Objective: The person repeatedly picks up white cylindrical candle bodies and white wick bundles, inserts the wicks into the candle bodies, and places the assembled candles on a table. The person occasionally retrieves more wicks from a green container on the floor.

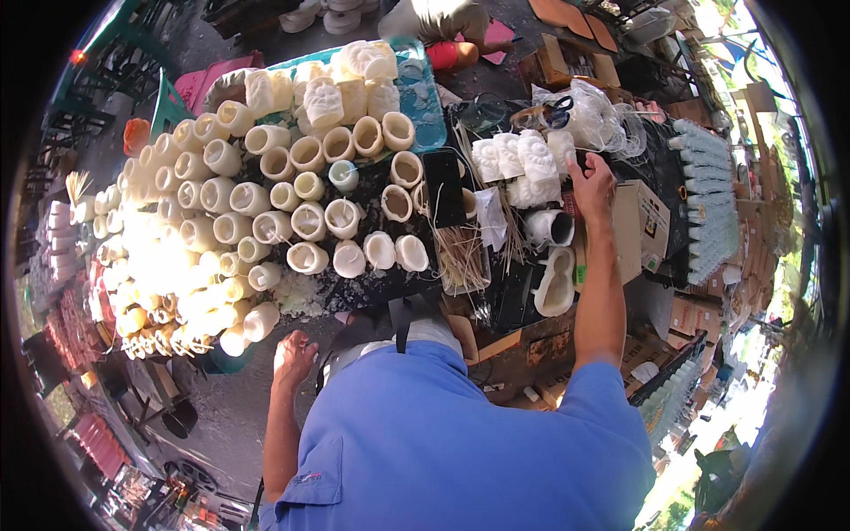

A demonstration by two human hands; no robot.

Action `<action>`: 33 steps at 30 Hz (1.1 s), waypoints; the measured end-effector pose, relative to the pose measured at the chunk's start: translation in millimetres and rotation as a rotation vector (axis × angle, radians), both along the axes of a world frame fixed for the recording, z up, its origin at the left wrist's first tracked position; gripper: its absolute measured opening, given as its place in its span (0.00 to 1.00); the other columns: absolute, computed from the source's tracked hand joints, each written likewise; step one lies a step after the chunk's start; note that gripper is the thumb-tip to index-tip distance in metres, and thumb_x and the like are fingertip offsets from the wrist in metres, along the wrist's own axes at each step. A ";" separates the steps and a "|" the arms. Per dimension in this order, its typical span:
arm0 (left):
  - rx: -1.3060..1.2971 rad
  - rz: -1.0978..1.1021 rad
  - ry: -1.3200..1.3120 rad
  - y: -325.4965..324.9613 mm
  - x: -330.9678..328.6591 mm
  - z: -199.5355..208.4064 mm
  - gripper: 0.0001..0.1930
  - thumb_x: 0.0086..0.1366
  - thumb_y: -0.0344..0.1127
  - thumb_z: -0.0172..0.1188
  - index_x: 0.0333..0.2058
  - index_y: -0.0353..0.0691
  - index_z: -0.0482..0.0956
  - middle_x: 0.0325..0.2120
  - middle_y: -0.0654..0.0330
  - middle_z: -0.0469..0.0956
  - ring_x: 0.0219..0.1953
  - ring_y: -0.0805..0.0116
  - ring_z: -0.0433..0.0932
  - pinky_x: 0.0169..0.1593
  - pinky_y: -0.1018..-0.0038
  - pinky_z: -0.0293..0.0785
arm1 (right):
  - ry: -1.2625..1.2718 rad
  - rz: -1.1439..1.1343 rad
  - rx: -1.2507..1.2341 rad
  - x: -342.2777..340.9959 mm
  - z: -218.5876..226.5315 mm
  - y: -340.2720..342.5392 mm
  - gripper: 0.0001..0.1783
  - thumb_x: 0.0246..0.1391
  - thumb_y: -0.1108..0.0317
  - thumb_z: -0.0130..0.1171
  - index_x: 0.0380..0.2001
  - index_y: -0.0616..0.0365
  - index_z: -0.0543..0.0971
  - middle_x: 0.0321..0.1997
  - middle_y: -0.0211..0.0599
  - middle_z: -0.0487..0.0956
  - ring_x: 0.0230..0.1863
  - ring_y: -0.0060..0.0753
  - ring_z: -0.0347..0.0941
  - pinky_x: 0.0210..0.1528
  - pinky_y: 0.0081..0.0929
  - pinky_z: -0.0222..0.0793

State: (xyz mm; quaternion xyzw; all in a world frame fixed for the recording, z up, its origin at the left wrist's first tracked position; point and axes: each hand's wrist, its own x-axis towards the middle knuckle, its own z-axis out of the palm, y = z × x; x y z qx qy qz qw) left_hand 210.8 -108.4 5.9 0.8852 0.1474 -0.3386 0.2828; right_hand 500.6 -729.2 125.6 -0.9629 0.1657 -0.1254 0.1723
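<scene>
One white block is lying just far-left of the right hand, its long axis running near to far; that closer hand is touching its edge, gripping or not I cannot tell; the left hand is hanging near-left, loosely relaxed, seemingly empty.

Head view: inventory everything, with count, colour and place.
Cups: dozens, cream, left and middle
Table: one, dark, centre
Tray: one, turquoise, behind cups
Carved blocks: several, cream, on tray
Carvings: cluster, white, right of cups
Hollow piece: one, white, below carvings
Sticks: many, tan, beside cups
Slab: one, black, beside cups
Bottle-like pieces: many, clear, far right
Boxes: several, brown, right
Another person: one, greyish clothing, top
Other clutter: uncountable, mixed, all around
Shirt: one, blue, bottom
Left hand: one, bare, lower left
Right hand: one, bare, at carvings
</scene>
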 end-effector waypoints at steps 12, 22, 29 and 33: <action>-0.190 -0.140 -0.073 -49.2 30.3 9.0 0.17 0.64 0.42 0.66 0.47 0.36 0.81 0.45 0.45 0.83 0.51 0.45 0.82 0.55 0.55 0.77 | 0.084 0.779 -0.069 -141.0 -75.8 276.4 0.40 0.45 0.56 0.78 0.59 0.61 0.74 0.50 0.47 0.77 0.49 0.54 0.78 0.52 0.47 0.78; -0.328 -0.251 -0.104 -71.1 24.0 29.4 0.18 0.65 0.43 0.66 0.47 0.37 0.79 0.47 0.48 0.82 0.53 0.46 0.80 0.59 0.55 0.74 | 0.299 0.628 0.007 -157.8 -93.9 267.2 0.37 0.45 0.61 0.73 0.56 0.67 0.71 0.45 0.56 0.77 0.45 0.62 0.77 0.49 0.54 0.75; -0.979 0.444 0.007 -91.9 16.4 23.3 0.39 0.70 0.41 0.66 0.74 0.42 0.58 0.53 0.52 0.77 0.48 0.60 0.81 0.49 0.61 0.83 | 0.194 0.659 0.266 -228.1 -106.9 326.1 0.46 0.41 0.62 0.79 0.62 0.66 0.68 0.57 0.60 0.77 0.56 0.62 0.74 0.62 0.52 0.69; -1.212 0.734 0.092 -98.3 31.2 -16.6 0.42 0.73 0.40 0.65 0.77 0.41 0.51 0.53 0.55 0.73 0.42 0.68 0.82 0.44 0.67 0.86 | 0.170 0.694 0.351 -230.1 -125.0 357.9 0.38 0.42 0.69 0.78 0.57 0.68 0.74 0.54 0.54 0.78 0.54 0.54 0.77 0.58 0.45 0.74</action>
